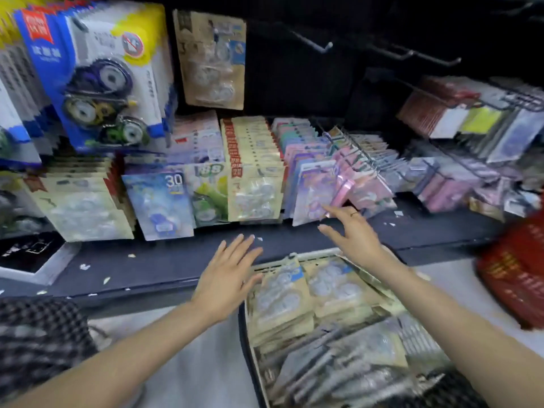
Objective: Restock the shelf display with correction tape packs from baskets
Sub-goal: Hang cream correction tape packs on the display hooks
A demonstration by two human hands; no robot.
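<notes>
Head view looks down over both of my forearms toward the shelf (164,260), and what matters for the next move is where the stock lies relative to each hand. The basket (244,325) of correction tape packs (282,293) sits at the near edge of the shelf, below and toward me from both palms, so either hand has to come back and down to reach them. My left hand (226,278) hovers with fingers straight and spread, gripping nothing, just at the basket's left rim and touching or nearly touching the top-left kraft pack; I judge it the nearer hand for a pick. My right hand (353,234) is past the basket's far rim, fingers apart and empty, its fingertips (326,208) at the lower edge of the pink and purple packs (315,195) standing on the shelf; whether they actually touch the front pack I cannot tell through the blur. The kraft packs in the basket lie flat in stacked rows, their long axis running from me toward the shelf, hang-holes at the far end. Beyond the basket, slightly to its left, stands the matching kraft-card row (253,187), upright with its faces toward me, which looks like the likely destination. A red basket (515,275) sits well to the right of the stock basket.
</notes>
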